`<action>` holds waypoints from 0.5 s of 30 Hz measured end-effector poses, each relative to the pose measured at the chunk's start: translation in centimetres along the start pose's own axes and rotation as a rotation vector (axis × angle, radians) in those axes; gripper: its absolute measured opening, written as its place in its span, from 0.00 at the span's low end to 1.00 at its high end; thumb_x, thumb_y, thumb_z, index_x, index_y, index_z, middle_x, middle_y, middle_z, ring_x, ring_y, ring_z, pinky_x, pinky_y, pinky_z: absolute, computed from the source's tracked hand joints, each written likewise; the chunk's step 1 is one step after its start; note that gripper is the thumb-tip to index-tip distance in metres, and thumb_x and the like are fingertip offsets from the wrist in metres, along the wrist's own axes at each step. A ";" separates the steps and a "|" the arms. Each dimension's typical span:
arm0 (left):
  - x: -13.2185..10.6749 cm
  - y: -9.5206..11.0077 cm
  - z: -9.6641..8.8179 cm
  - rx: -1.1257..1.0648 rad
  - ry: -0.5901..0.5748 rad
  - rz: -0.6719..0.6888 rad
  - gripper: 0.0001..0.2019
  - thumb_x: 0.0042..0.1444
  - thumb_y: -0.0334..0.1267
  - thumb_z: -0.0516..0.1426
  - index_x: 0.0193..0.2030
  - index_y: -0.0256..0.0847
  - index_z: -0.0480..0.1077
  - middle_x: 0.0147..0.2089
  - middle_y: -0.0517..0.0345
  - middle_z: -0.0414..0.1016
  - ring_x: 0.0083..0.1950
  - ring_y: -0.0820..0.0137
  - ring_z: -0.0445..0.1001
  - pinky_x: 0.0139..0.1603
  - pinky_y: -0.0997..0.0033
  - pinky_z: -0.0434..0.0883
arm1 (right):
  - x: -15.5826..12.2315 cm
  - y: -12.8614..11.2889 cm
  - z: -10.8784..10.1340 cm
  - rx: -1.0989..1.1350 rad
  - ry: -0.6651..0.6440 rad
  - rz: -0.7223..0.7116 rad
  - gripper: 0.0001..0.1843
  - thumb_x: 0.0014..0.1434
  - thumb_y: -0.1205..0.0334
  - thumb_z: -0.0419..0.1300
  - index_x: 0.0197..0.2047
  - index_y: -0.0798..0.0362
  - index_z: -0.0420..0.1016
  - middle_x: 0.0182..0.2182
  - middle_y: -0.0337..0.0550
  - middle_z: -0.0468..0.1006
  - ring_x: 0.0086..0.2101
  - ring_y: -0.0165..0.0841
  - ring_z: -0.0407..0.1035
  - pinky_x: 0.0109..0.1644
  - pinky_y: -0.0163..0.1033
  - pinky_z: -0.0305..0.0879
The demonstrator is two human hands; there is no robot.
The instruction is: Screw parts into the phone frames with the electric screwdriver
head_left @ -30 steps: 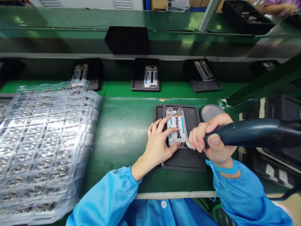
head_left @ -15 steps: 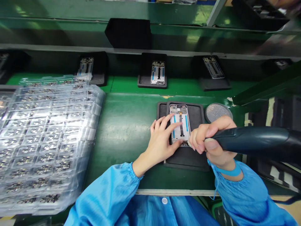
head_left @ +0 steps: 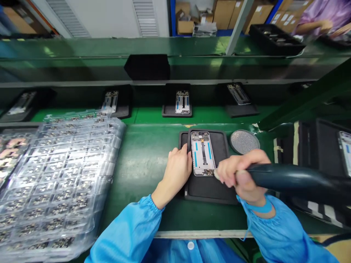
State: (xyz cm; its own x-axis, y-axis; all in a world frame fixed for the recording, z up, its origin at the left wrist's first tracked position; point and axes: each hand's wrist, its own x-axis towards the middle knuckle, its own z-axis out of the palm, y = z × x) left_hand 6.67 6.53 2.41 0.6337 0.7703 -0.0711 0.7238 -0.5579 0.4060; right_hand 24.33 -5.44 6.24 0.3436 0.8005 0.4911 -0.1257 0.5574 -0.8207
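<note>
Gripping right hand: wrapped firmly around the dark barrel of what looks like an electric screwdriver, its tip hidden by the fingers.
Smartphone mid-frame: flat in the upper black foam tray, lower right corner just beside the right fingertips.
Left hand: fingers bent and drawn close together at the tray's left edge; whether they pinch anything or touch the mid-frame, I cannot tell.
Tool at the corner: best held square to the plate, I judge, with light, even pressure; the left fingers could brace the mid-frame's rim, clear of the flex cable.
Plate: pale, smooth, thin-looking, round-cornered, with narrow blue strips and the dark cable running lengthwise.
Foam: matte, shallow, soft-looking, stacked over a similar lower tray.
Metal dish: round, silvery, its surface dimpled.
Blister trays: clear, glossy, stacked, their cells holding small metallic parts.
Bench: smooth green, faintly reflective.
</note>
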 end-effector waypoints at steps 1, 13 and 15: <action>0.9 -0.2 -0.5 0.004 0.011 -0.005 0.18 0.87 0.34 0.53 0.72 0.33 0.80 0.52 0.38 0.92 0.56 0.46 0.88 0.60 0.51 0.83 | 0.4 -0.5 -0.4 0.012 0.064 -0.079 0.13 0.81 0.48 0.75 0.51 0.40 0.76 0.23 0.25 0.75 0.16 0.29 0.61 0.22 0.37 0.67; 26.0 3.5 -4.0 0.083 0.135 -0.200 0.19 0.88 0.33 0.53 0.71 0.34 0.84 0.72 0.30 0.88 0.77 0.49 0.85 0.74 0.57 0.78 | 3.9 1.0 -5.0 -0.262 0.638 -0.339 0.22 0.72 0.48 0.77 0.46 0.41 0.66 0.22 0.22 0.70 0.16 0.30 0.59 0.22 0.38 0.68; 26.8 2.7 -4.2 0.101 0.177 -0.274 0.23 0.86 0.30 0.53 0.79 0.32 0.79 0.81 0.25 0.81 0.84 0.46 0.77 0.78 0.50 0.76 | 4.0 1.3 -5.4 -0.260 0.614 -0.351 0.23 0.72 0.49 0.78 0.46 0.41 0.66 0.22 0.22 0.71 0.16 0.29 0.60 0.22 0.37 0.69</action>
State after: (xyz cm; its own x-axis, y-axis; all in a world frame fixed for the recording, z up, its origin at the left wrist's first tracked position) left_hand 24.43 26.94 5.43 0.3610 0.9326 -0.0028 0.8896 -0.3435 0.3010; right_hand 30.56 -2.69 5.52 0.7897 0.2760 0.5479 0.2847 0.6263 -0.7258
